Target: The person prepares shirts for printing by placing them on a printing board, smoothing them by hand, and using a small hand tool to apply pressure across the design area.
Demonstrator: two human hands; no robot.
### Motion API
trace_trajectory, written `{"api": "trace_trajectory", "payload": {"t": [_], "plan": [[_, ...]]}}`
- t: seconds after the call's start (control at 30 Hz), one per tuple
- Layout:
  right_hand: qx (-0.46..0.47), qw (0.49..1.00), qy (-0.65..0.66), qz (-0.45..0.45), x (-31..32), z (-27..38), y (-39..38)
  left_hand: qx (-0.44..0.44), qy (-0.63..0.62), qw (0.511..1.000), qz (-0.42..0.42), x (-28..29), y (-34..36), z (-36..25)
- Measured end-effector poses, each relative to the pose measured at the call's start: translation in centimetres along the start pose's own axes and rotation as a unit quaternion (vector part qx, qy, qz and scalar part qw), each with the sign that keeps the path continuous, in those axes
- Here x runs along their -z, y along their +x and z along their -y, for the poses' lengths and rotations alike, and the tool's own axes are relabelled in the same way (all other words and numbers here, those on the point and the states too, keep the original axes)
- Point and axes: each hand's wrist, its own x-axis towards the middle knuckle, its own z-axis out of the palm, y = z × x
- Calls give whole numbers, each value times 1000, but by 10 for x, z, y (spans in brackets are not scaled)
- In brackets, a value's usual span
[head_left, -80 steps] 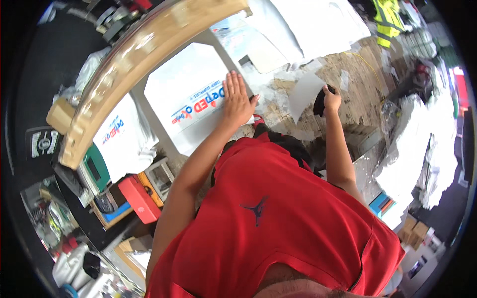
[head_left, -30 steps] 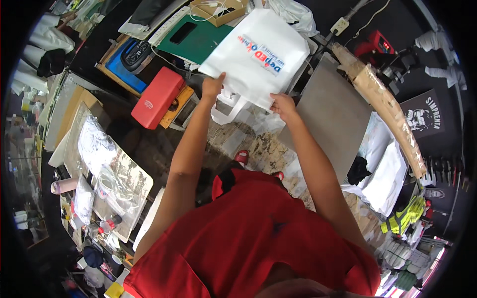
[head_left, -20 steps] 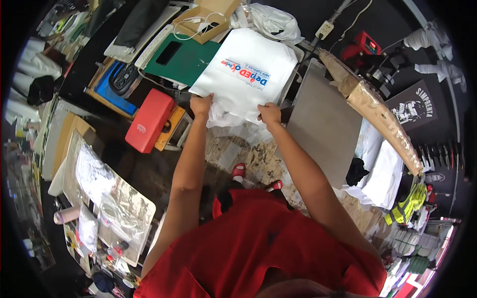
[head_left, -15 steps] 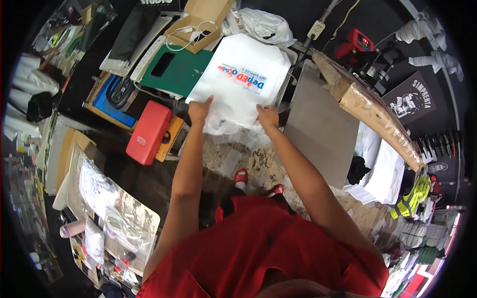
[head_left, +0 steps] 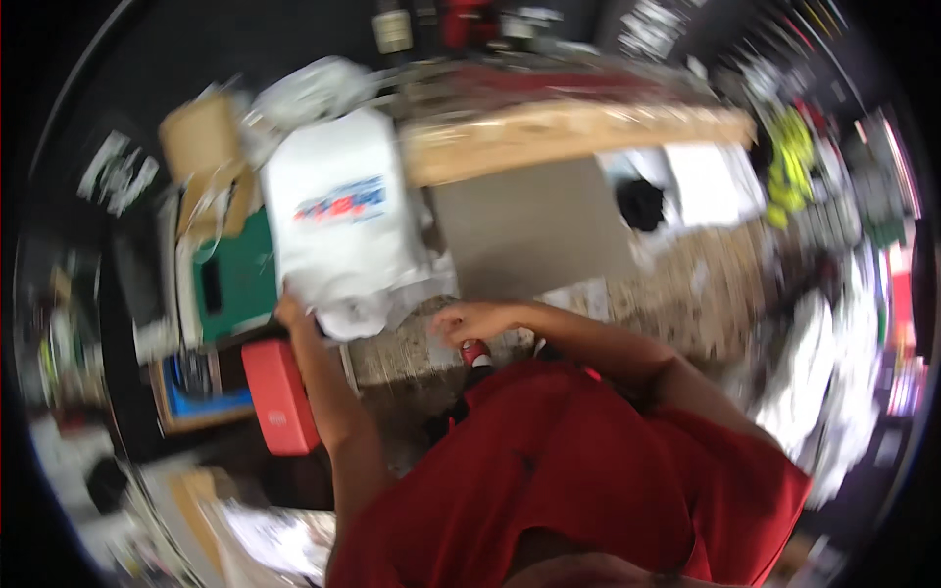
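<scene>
A white cloth [head_left: 338, 255] with a blue and red print lies spread at the upper left, its lower end loose and crumpled. My left hand [head_left: 294, 312] is at its lower left corner, closed on the edge, though motion smears the fingers. Away from the cloth, to the right of its lower end, my right hand [head_left: 466, 321] hangs over the floor. It holds nothing, and its loosely bent fingers are apart.
Left of the cloth are a green board [head_left: 240, 265] with a dark phone on it and an open cardboard box [head_left: 211, 176]. A red box [head_left: 281, 397] sits below my left hand. To the right lie a grey flat board [head_left: 534, 230] and a long brown wrapped package [head_left: 578, 137].
My right hand has let go of the cloth's edge and drawn back toward my body. The left stays at its corner. The whole view has turned rightward and is blurred.
</scene>
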Motion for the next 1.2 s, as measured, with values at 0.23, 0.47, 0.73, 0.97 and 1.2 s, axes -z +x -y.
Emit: {"api": "trace_trajectory", "payload": {"t": [0.23, 0.47, 0.73, 0.97, 1.2], "plan": [[-17, 940, 215, -264, 50, -86, -207, 56, -74, 983, 160, 1, -72, -30], [-86, 734, 231, -632, 98, -201, -335, 36, -35, 991, -126, -20, -129, -53], [24, 577, 300, -759, 222, -346, -405, -188, 211, 959, -8, -41, -353, 109], [-13, 410, 467, -783, 325, -407, -398, 54, 378, 857, 346, -97, -498, 158], [-156, 297, 477, -812, 368, -351, -377, 80, 446, 766, 456, -162, -523, 119]]}}
